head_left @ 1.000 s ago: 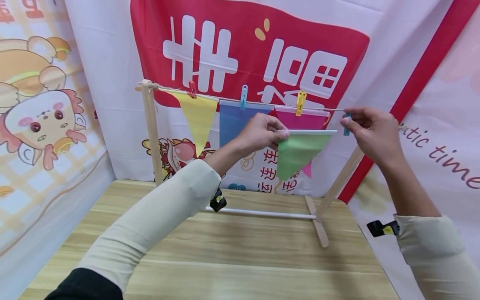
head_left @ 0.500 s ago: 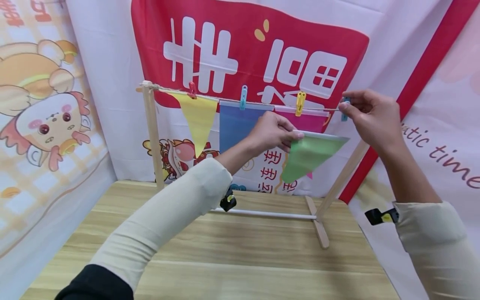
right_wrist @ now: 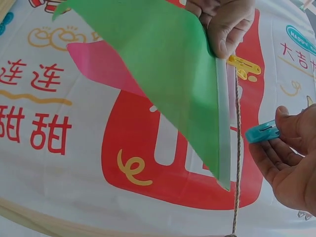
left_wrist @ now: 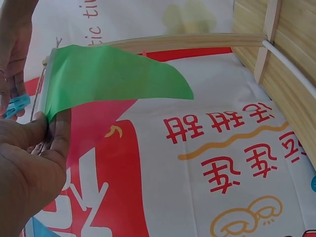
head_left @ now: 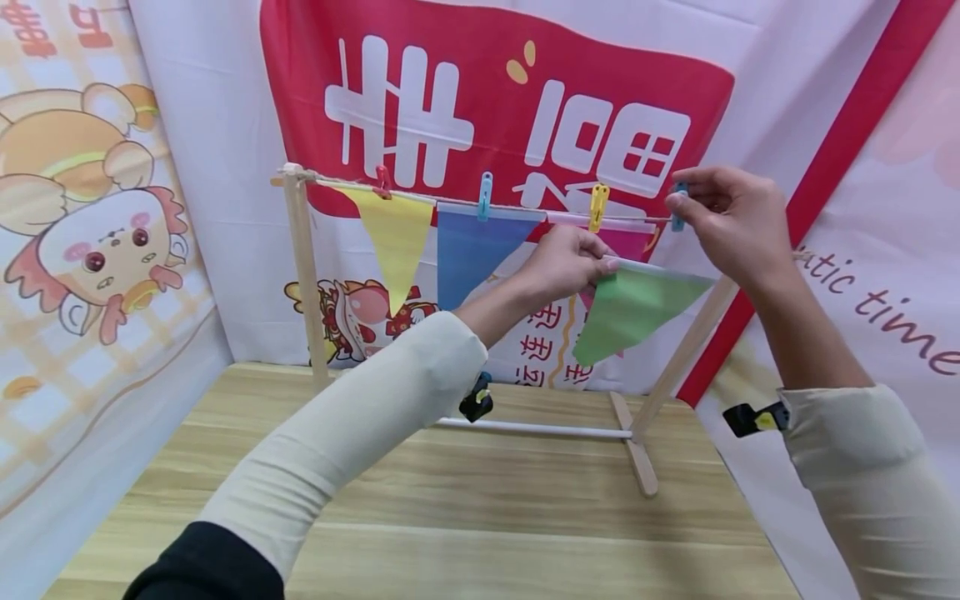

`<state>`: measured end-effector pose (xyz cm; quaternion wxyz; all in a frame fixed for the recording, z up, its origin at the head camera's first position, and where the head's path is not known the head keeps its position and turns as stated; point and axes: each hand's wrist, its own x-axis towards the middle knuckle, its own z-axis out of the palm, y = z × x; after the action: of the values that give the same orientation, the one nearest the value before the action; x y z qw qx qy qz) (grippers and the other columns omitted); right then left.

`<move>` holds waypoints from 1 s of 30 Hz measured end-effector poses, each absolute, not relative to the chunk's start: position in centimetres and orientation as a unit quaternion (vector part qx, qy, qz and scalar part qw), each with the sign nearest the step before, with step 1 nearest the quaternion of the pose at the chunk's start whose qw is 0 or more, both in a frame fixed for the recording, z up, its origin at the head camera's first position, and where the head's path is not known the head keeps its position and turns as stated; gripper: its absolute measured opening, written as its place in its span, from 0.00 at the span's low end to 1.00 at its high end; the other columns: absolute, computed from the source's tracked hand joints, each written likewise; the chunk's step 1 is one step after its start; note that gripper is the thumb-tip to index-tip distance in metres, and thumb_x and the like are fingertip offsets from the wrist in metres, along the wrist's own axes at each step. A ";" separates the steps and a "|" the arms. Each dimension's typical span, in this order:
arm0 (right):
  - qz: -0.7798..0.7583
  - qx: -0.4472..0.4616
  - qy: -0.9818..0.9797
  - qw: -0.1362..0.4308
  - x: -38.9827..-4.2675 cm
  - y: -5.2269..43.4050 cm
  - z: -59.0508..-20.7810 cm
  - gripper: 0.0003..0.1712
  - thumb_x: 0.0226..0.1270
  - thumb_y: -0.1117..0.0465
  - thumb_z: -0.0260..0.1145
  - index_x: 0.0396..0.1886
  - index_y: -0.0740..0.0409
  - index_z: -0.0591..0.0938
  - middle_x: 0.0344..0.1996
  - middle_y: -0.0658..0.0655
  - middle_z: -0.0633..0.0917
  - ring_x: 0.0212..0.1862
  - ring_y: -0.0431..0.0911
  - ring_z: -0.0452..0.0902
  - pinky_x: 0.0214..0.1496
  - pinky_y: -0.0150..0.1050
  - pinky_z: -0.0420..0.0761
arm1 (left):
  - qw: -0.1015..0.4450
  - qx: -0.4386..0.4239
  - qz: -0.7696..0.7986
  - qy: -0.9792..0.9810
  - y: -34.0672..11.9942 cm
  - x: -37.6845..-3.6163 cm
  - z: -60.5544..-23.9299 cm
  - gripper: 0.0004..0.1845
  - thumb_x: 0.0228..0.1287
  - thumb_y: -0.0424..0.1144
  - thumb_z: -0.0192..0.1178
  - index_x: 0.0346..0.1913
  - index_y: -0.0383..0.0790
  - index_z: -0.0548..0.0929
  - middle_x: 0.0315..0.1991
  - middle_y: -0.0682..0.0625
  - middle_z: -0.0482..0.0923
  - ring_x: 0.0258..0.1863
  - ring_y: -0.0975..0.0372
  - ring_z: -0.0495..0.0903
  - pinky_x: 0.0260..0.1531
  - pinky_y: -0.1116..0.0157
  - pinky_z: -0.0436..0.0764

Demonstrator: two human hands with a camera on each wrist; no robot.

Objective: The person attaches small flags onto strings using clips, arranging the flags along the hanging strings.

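My left hand (head_left: 572,260) pinches the top left corner of a green triangular flag (head_left: 633,307), holding it just under the string (head_left: 525,206) of a wooden rack (head_left: 303,267). The same green flag (left_wrist: 108,79) (right_wrist: 163,74) shows in both wrist views, with my left hand's fingers (right_wrist: 224,24) on its white top band. My right hand (head_left: 723,218) pinches a light blue clothespin (head_left: 678,208) (right_wrist: 264,132) at the string (right_wrist: 238,163), right of the flag. A yellow flag (head_left: 397,237), a blue flag (head_left: 468,254) and a pink flag (head_left: 626,242) hang pegged on the string.
A red peg (head_left: 384,180), a blue peg (head_left: 486,195) and a yellow peg (head_left: 597,207) hold the hung flags. The rack stands at the back of a wooden table (head_left: 465,508). Printed cloth banners (head_left: 495,108) close in the back and both sides.
My left hand has moved the green flag right and up, nearer the string. My right hand has lifted the blue clothespin from just below the string to the string's level.
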<state>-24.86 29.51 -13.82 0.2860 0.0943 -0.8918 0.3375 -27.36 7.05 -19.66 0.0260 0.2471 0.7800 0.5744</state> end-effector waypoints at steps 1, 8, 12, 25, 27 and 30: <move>0.338 0.095 -0.892 0.286 -24.9 29.5 -13.8 0.31 0.81 0.41 0.73 0.77 0.45 0.85 0.68 0.57 0.90 0.53 0.31 0.85 0.63 0.29 0.89 | 0.026 0.246 0.573 0.781 7.1 -27.4 -19.6 0.12 0.80 0.37 0.70 0.57 0.33 0.92 0.54 0.42 0.93 0.46 0.57 0.93 0.47 0.68 0.94; 0.341 0.091 -0.891 0.286 -25.1 29.5 -13.5 0.30 0.82 0.41 0.72 0.77 0.44 0.85 0.70 0.55 0.89 0.57 0.37 0.87 0.69 0.37 0.90 | 0.036 0.258 0.581 0.771 7.4 -27.5 -19.0 0.14 0.83 0.37 0.67 0.62 0.33 0.90 0.60 0.44 0.86 0.49 0.58 0.89 0.48 0.68 0.93; 0.339 0.088 -0.891 0.289 -25.1 29.6 -13.5 0.30 0.82 0.41 0.72 0.77 0.44 0.85 0.69 0.56 0.90 0.58 0.38 0.88 0.69 0.37 0.89 | 0.043 0.269 0.595 0.756 7.8 -27.5 -19.0 0.15 0.83 0.38 0.67 0.63 0.34 0.88 0.61 0.45 0.89 0.52 0.58 0.92 0.51 0.69 0.93; 0.337 0.086 -0.889 0.300 -25.2 30.1 -13.0 0.30 0.83 0.40 0.70 0.78 0.44 0.84 0.69 0.57 0.89 0.54 0.31 0.85 0.66 0.31 0.89 | -0.020 0.236 0.634 0.736 9.8 -27.1 -19.3 0.14 0.78 0.41 0.74 0.59 0.38 0.93 0.53 0.45 0.95 0.45 0.60 0.96 0.45 0.69 0.94; 0.334 0.086 -0.888 0.302 -25.3 30.2 -12.9 0.30 0.83 0.40 0.69 0.78 0.43 0.84 0.70 0.56 0.89 0.54 0.31 0.84 0.66 0.30 0.88 | -0.036 0.226 0.638 0.735 10.1 -26.9 -19.3 0.13 0.77 0.41 0.75 0.57 0.40 0.93 0.52 0.47 0.96 0.45 0.61 0.96 0.44 0.70 0.94; 0.329 0.083 -0.889 0.309 -25.3 30.4 -12.8 0.30 0.83 0.40 0.69 0.77 0.44 0.85 0.70 0.56 0.89 0.54 0.30 0.85 0.65 0.28 0.88 | -0.060 0.209 0.645 0.733 10.7 -26.8 -19.4 0.12 0.76 0.42 0.76 0.56 0.42 0.93 0.52 0.49 0.96 0.46 0.62 0.96 0.43 0.71 0.93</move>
<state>-25.28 30.44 -12.78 0.3086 0.0830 -0.8887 0.3287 -26.76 10.70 -19.38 -0.0605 0.2089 0.7330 0.6445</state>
